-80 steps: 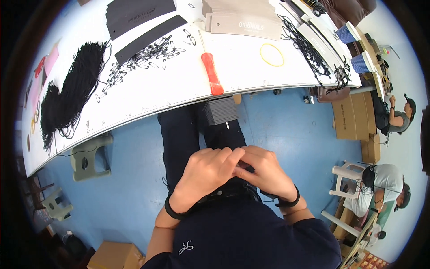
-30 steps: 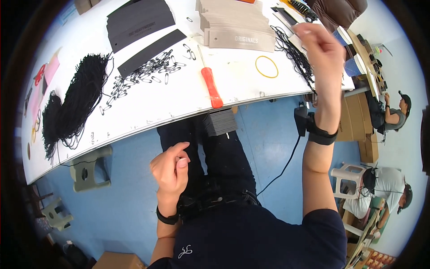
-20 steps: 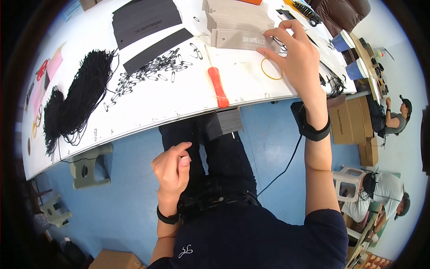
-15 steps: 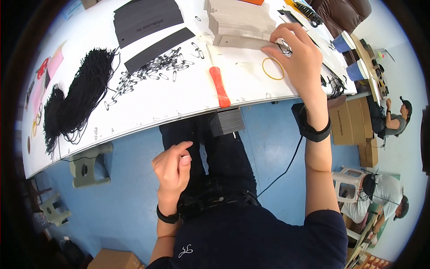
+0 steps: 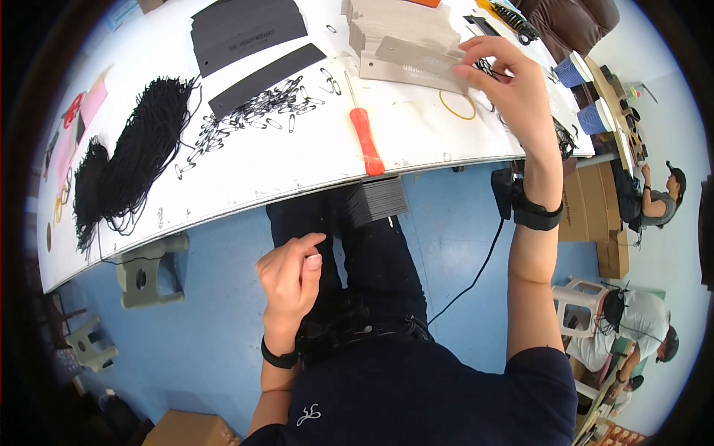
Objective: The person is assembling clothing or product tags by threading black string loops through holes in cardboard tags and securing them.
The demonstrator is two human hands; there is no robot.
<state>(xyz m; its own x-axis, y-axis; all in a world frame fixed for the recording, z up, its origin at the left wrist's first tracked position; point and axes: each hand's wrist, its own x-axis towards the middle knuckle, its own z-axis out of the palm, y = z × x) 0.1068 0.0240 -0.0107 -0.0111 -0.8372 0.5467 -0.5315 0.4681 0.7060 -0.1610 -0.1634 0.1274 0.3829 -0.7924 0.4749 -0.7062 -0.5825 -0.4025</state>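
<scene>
My right hand [image 5: 512, 91] reaches over the white table [image 5: 223, 178] and pinches the right end of a grey card tag [image 5: 416, 56], which lies on a row of grey tags [image 5: 398, 26]. A yellow rubber band [image 5: 455, 105] lies just under that hand. My left hand [image 5: 290, 276] hovers over my lap with fingers loosely curled and nothing visible in it. A stack of dark cards [image 5: 378, 202] rests on my knee, below the table edge.
On the table: an orange-handled screwdriver [image 5: 365, 139], scattered safety pins [image 5: 253, 111], a heap of black cords [image 5: 130, 167], dark card stacks [image 5: 245, 26]. Grey stools [image 5: 145, 269] stand on the blue floor at left. Other people sit at right by cardboard boxes [image 5: 595, 223].
My hands were joined over my lap; the right one rose, swept left over the table and came down on the grey tag. The left hand stayed near my lap.
</scene>
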